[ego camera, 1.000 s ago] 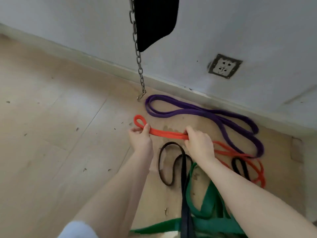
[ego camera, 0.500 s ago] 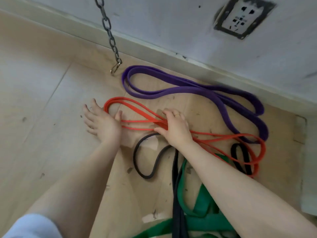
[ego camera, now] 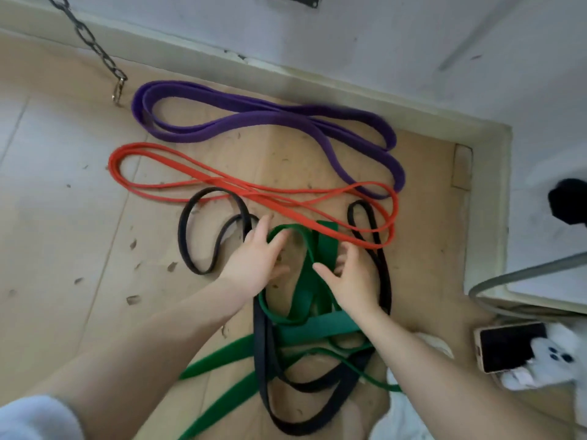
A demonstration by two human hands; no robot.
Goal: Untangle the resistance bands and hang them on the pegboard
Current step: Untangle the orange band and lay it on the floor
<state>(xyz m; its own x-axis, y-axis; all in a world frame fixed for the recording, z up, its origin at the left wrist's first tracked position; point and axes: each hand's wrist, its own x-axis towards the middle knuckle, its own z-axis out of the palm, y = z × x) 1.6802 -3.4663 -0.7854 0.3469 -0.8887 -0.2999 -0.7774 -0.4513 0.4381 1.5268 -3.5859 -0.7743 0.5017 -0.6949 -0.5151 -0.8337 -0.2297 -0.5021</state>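
Four bands [ego camera: 320,325], green and black tangled

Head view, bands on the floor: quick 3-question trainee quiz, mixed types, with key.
1. True or false: the purple band lies nearest the wall.
2. Which band do both hands reach over? A) orange B) green C) purple
3. Fill in: the orange band crosses over the green band and the ___ band.

Key: 1 true. 2 B: left hand and right hand are open above it, no grip yet. 3 black.
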